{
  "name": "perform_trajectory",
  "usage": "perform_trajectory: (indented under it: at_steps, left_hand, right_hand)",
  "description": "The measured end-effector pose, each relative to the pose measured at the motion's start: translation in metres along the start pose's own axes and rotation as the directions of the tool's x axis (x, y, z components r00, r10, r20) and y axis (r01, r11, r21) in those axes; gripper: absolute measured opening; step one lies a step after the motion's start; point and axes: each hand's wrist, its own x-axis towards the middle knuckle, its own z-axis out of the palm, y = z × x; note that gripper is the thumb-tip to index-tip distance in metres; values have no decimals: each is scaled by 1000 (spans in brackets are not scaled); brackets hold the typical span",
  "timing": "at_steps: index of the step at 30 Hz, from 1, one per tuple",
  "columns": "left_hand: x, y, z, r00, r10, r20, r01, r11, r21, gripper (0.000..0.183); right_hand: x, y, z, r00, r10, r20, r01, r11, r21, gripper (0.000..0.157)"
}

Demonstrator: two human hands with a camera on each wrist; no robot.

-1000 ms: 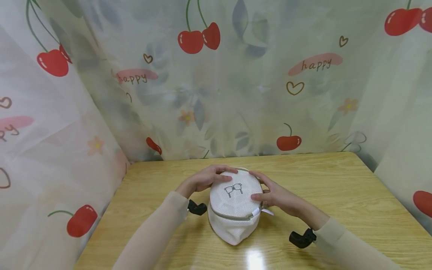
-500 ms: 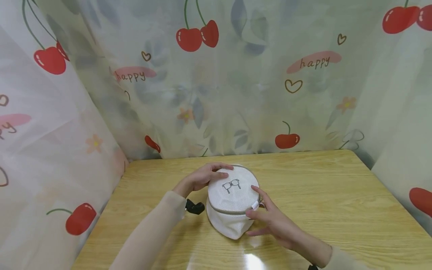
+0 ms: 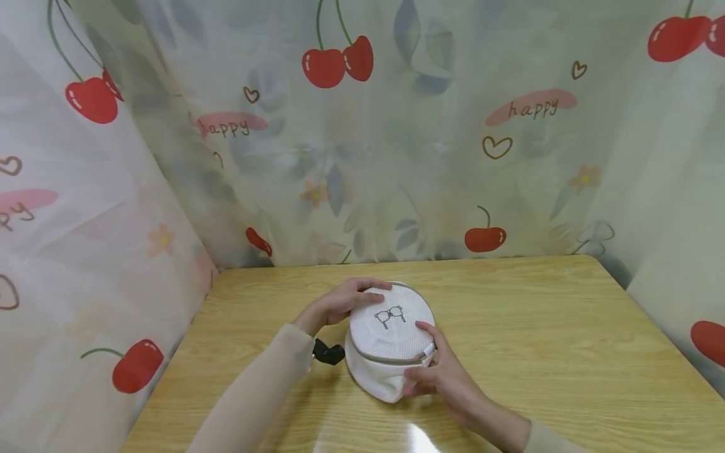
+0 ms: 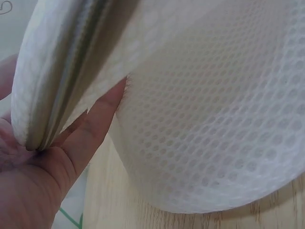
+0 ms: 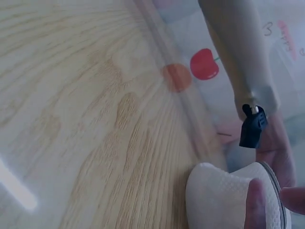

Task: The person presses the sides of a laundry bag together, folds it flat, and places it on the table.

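A white mesh laundry bag (image 3: pixel 391 340) sits on the table, its round top printed with a pair of glasses (image 3: pixel 391 316). A grey zipper (image 3: pixel 385 360) runs around the rim, with a small white tag (image 3: pixel 428 351) at the right. My left hand (image 3: pixel 342 301) grips the top's left edge. The left wrist view has a finger (image 4: pixel 97 114) below the zipped rim, against the mesh side. On the near right, my right hand (image 3: pixel 450 374) holds the bag between fingers and thumb. One right fingertip (image 5: pixel 256 202) lies on the mesh wall in the right wrist view.
The bag stands on a wood-grain table (image 3: pixel 538 333), around the middle of its width. A cherry-print curtain (image 3: pixel 396 157) hangs behind and along both sides. A black wrist camera (image 3: pixel 328 352) hangs below my left wrist, close to the bag.
My right hand has let go of the bag's upper right rim, moved down toward the near side and taken hold at the lower right. The left hand keeps its place.
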Motion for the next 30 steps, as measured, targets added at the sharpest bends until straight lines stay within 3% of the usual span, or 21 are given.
perform_trajectory:
  at_steps: [5,8,14,21,25,30]
  left_hand:
    - [0,0,0,1000,-5,-21,5,1000,-7,37]
    - [0,0,1,1000,-11,-19,11,1000,-16,37]
    - [-1,0,2,999,-35,-7,35,999,-6,36]
    - [-3,-2,1,998,-56,-17,56,998,14,36]
    - [-5,-2,-1,998,-57,-7,58,998,19,35]
    - [-8,-7,-4,996,-85,-16,86,995,53,35]
  right_hand:
    - [0,1,2,1000,-12,23,9,992,126,91]
    - [1,3,3,999,-29,24,26,990,137,91]
    - [6,10,5,994,-108,-13,109,992,70,91]
    - [14,19,3,963,-270,10,271,963,-7,90]
    - [17,24,2,964,-267,1,266,961,-73,88]
    - [21,29,1,972,-234,-35,216,937,-275,87]
